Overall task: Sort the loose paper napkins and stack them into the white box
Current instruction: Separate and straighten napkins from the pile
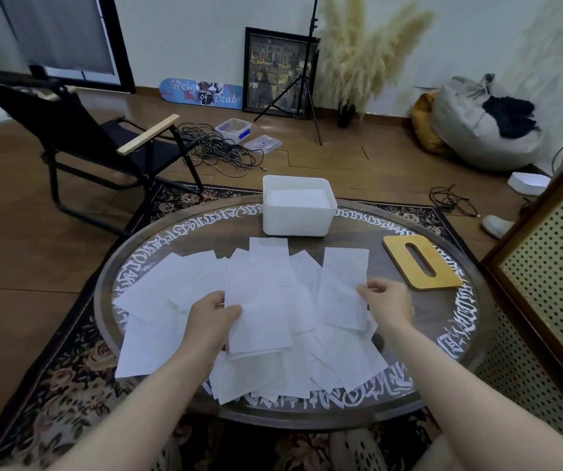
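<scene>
Nearest of all, two bare forearms reach in over the round dark wooden table with white lettering round its rim [456, 321]. The left hand [210, 316] pinches the edge of a small stack of white paper napkins [256, 300], thumb on top. The right hand [389, 302] grips the side of another single white napkin [341, 290]. More loose napkins [158, 300] lie fanned and overlapping across the tabletop. The white plastic box [298, 212] stands beyond them at the far edge, seemingly already part-filled. A yellow wooden lid with a slot [422, 266] lies to its right. It looks like gathering is under way; next, the right-hand napkin wants squaring onto the left-hand stack.
</scene>
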